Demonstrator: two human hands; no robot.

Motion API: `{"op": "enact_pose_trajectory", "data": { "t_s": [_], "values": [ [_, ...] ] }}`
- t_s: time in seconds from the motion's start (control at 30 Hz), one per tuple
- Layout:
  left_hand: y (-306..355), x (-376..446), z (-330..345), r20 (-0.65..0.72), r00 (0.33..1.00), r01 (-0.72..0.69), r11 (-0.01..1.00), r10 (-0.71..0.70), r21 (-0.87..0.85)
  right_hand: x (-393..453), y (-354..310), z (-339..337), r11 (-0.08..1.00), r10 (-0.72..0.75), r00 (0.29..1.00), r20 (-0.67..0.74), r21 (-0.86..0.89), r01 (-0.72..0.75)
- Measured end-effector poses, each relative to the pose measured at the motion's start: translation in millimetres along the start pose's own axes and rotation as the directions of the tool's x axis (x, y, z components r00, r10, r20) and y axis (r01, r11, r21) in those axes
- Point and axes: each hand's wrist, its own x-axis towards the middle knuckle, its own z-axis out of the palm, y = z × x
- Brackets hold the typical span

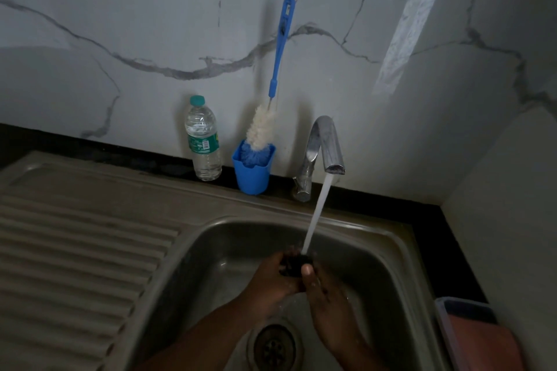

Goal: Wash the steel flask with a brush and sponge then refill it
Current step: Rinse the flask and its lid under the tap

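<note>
Low in the frame, just right of centre, the left hand point(271, 275) and right hand point(327, 289) together grip a small dark object point(297, 265), perhaps the flask's cap, holding it right under the tap's point(324, 144) stream point(316, 214) so the water rinses it over the sink point(388, 253). The steel flask itself is not in view. The bottle brush point(278, 69) stands head-down in a blue cup point(252, 175) at centre, within reach, beside a water bottle point(203, 141)

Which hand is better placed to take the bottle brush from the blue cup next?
Probably the left hand: the brush in the blue cup stands left of the tap, nearer it. Both hands hold a small dark object.
</note>
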Motion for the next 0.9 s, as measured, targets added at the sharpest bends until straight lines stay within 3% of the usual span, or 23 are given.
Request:
{"op": "enact_pose_trajectory", "data": {
  "t_s": [0.17,0.3,0.37,0.53,0.63,0.73,0.9],
  "values": [
    [-4.0,-2.9,7.9,0.07,0.997,0.012,1.0,-0.01,-0.024,14.9,-12.1,-5.8,0.964,0.066,0.991,0.116,0.249,-0.093],
    [-7.7,-0.4,4.4,0.037,0.999,0.039,0.986,-0.033,-0.163,19.8,-16.5,-17.6,0.866,0.111,0.975,0.193,0.463,-0.19],
    [-14.3,4.6,2.2,0.009,0.999,0.043,0.977,-0.042,-0.21,22.2,-17.1,-18.8,0.838,0.157,0.974,0.164,0.5,-0.22],
    [-1.3,12.9,-8.4,-0.031,0.999,0.016,0.961,-0.025,-0.276,31.1,-20.7,-9.2,0.637,0.272,0.922,0.277,0.666,-0.388],
    [3.7,17.0,-13.7,0.089,0.994,0.097,0.926,-0.068,-0.366,39.8,-19.3,-14.1,0.584,0.263,0.914,0.308,0.704,-0.405],
    [11.8,9.4,-14.5,0.07,0.964,0.265,0.893,-0.258,-0.363,41.6,-15.5,-15.9,0.634,0.262,0.923,0.28,0.672,-0.384],
    [4.0,-7.3,-4.3,0.187,0.872,0.471,0.667,-0.453,-0.577,35.0,-8.6,-3.3,0.746,0.26,0.94,0.219,0.573,-0.34]
  ]
}}
